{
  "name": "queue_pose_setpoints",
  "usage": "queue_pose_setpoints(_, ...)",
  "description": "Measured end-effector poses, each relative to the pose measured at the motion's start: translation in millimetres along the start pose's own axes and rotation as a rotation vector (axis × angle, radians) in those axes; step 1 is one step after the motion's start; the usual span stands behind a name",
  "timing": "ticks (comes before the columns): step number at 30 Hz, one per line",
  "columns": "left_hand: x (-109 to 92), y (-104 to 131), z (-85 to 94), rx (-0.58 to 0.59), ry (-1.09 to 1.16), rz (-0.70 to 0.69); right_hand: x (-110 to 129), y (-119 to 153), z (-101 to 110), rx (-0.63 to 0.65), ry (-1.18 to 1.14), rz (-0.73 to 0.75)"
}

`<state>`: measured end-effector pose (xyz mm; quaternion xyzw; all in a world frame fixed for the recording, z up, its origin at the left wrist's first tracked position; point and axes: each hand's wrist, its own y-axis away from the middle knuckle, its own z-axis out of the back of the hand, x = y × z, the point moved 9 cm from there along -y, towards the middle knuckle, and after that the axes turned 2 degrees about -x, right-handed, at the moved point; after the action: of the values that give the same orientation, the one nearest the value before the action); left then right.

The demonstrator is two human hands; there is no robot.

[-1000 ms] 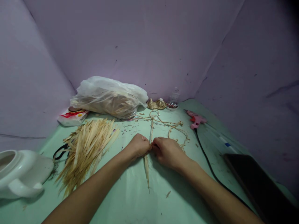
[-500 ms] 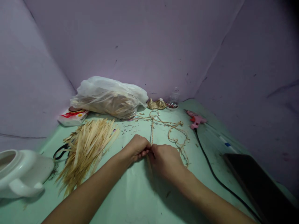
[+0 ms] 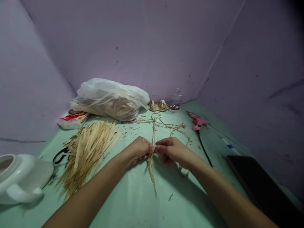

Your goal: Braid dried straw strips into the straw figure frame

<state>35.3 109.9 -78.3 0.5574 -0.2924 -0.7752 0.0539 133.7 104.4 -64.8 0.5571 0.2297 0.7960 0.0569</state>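
A thin twisted cord (image 3: 154,129) of straw-coloured fibre runs down the middle of the green table toward me. My left hand (image 3: 142,148) is closed on its near end, thumb and fingers pinched together. Loose fibre ends (image 3: 151,174) hang out below that pinch. Right beside it, my right hand (image 3: 171,149) has its thumb and fingertips bent together at the cord; its lower fingers are curled and partly in shadow. More knotted cord (image 3: 175,126) lies looped beyond and partly behind my right hand.
A pile of flat dry strips (image 3: 92,152) lies left, over black-handled scissors (image 3: 60,155), near a white ceramic pot (image 3: 21,177). Behind are a plastic bag (image 3: 111,99), a box (image 3: 72,121) and woven pieces (image 3: 158,106). To the right are a pink glue gun (image 3: 199,122) and dark tablet (image 3: 258,186).
My right hand has lifted and turned, its fingers now reaching left to the cord. The loose fibre ends below my left hand show more clearly. My left hand has hardly moved.
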Motion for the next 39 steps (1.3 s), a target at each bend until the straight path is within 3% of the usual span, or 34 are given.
queue_pose_setpoints(3, 0, -1, -1.3, -0.011, 0.003, -0.008, -4, -1, -16, 0.050, -0.097, -0.006)
queue_pose_setpoints(7, -2, 0, -1.1, -0.024, 0.000, -0.014, -9, 1, -18, 0.067, -0.171, -0.093)
queue_pose_setpoints(12, -4, 1, -1.8, -0.033, -0.039, -0.035, -9, -1, -14, 0.047, -0.150, -0.078)
queue_pose_setpoints(21, 6, -8, 10.7, -0.156, -0.433, -0.085, -25, -11, -14, 0.030, -0.071, -0.108)
queue_pose_setpoints(27, -17, 19, 10.5, -0.209, -0.651, -0.148, -23, -8, -17, 0.086, -0.184, -0.108)
queue_pose_setpoints(31, -30, 43, -9.0, -0.284, -0.846, -0.206, -21, -6, -19, 0.104, -0.262, -0.094)
queue_pose_setpoints(35, -35, 54, -30.2, -0.283, -0.993, -0.304, -22, -6, -18, 0.092, -0.299, -0.087)
queue_pose_setpoints(37, -36, 52, -29.8, -0.239, -0.987, -0.314, -21, -6, -16, 0.078, -0.283, -0.059)
queue_pose_setpoints(39, -38, 47, -18.2, -0.212, -0.897, -0.288, -21, -7, -16, 0.075, -0.276, -0.034)
